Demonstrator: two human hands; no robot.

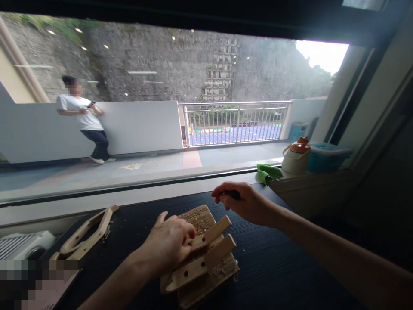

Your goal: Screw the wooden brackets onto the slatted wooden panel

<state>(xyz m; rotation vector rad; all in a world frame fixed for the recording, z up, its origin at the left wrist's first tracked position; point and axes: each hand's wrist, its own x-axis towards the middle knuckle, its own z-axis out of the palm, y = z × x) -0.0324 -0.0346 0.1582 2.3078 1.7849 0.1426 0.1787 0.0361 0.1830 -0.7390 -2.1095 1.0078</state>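
Note:
My left hand (169,243) rests on a wooden block (201,219) sprinkled with sawdust, its fingers curled over wooden strips (206,254) with drilled holes that lie across the block. My right hand (245,201) hovers just above and behind the block, closed round a dark tool handle (232,195); the tool's tip is hidden. All of this sits on a dark table (277,267) by a window.
A wooden frame piece (87,234) with small screws beside it lies at the left. A white device (24,245) sits at the far left. On the sill are a green cloth (267,172), a kettle (296,156) and a teal box (325,157). A person (84,118) stands outside.

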